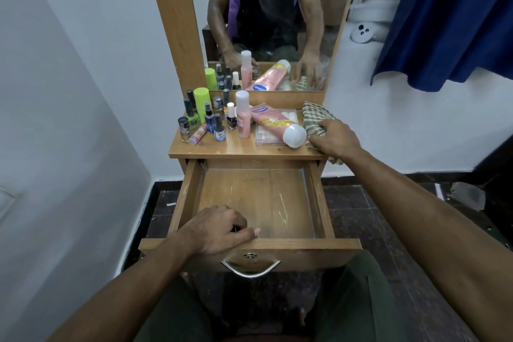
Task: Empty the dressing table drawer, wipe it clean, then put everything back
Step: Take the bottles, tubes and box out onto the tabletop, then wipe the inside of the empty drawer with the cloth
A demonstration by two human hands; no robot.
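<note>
Cloth under right hand

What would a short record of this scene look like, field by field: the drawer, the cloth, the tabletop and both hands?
drawer: pulled open, nothing inside, scuffed bottom
cloth: checked, on the tabletop's right end
tabletop: holds small bottles, a pink lotion tube lying down
left hand: grips the drawer's front edge
right hand: rests on the cloth
stage: drawer emptied, wiping seems next

Open bare wooden drawer; checked cloth on tabletop.
</note>
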